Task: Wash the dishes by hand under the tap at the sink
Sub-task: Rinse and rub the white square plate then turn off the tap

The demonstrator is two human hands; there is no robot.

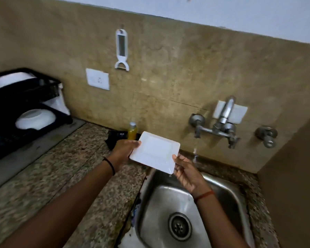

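You've got both hands, left hand (123, 149) and right hand (183, 170), clamped on the white plate (155, 152); tilt it so drips land in the sink (227, 190), not the counter (64, 169)

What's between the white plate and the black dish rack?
In the head view, the left hand gripping the plate, then speckled countertop and a grey mat under the rack. A yellow bottle stands behind.
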